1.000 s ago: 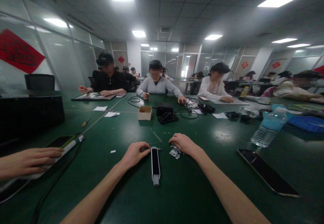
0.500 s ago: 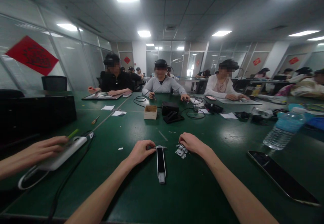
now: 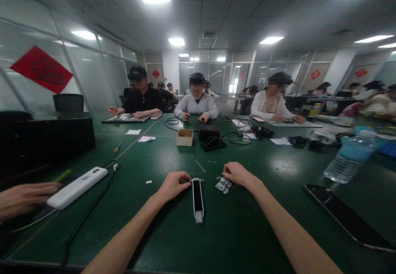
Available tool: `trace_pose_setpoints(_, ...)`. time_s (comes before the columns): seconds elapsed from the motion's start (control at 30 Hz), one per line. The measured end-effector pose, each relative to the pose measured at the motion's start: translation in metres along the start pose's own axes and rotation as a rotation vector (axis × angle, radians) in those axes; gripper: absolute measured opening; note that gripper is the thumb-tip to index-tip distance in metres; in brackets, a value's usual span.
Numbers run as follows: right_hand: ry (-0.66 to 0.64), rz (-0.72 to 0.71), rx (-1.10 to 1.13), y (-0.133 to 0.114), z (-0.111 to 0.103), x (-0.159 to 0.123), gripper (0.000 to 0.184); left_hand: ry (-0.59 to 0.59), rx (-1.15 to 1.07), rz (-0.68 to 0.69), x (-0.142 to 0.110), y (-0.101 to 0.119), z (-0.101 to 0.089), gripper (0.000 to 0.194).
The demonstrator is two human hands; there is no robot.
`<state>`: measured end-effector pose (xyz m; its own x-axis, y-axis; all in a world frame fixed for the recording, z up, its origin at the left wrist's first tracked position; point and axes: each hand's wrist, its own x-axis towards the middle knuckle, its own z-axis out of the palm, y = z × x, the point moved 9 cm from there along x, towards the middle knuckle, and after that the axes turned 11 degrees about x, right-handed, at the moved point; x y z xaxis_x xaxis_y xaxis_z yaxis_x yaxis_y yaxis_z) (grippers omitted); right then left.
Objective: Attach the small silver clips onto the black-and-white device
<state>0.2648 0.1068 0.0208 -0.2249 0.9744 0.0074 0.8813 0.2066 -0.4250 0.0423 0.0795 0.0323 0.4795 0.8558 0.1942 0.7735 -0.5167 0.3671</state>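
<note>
My left hand point(image 3: 173, 185) is closed in a pinch at the top end of a narrow white-framed device with a dark face point(image 3: 198, 197), which lies lengthwise on the table. A thin bit sticks out across the device's top, by the fingertips; what the fingers hold is too small to name. My right hand point(image 3: 237, 172) rests just beyond a small cluster of silver metal plates with holes point(image 3: 223, 185). Its fingers are curled down and pressed together, and their tips are partly hidden. Tiny loose bits lie beside the plates.
Another person's hand point(image 3: 27, 199) with a green stick point(image 3: 63, 176) is at left, by a white power strip point(image 3: 78, 187). A phone point(image 3: 346, 216) and water bottle point(image 3: 349, 158) stand right. Ahead are a small box point(image 3: 185, 138), a black case point(image 3: 208, 133) and cables.
My right hand has shifted slightly right over the metal plates. My left hand stays at the device. The neighbour's hand has drawn back left off the power strip.
</note>
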Motion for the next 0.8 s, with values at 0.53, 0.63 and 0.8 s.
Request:
trace_pose_setpoints(0.53,0.007,0.105,0.035,0.014,-0.002,-0.002,0.014,-0.012,0.014,-0.031,0.000,0.000,-0.002,0.022)
trace_pose_setpoints(0.63,0.018,0.091,0.047,0.015,-0.003,-0.005,0.015,-0.007,0.026,-0.029,0.000,0.000,-0.003,0.021)
trace_pose_setpoints(0.8,0.176,-0.041,0.133,-0.013,-0.016,-0.016,0.017,0.138,0.086,-0.005,-0.002,0.005,-0.022,0.028)
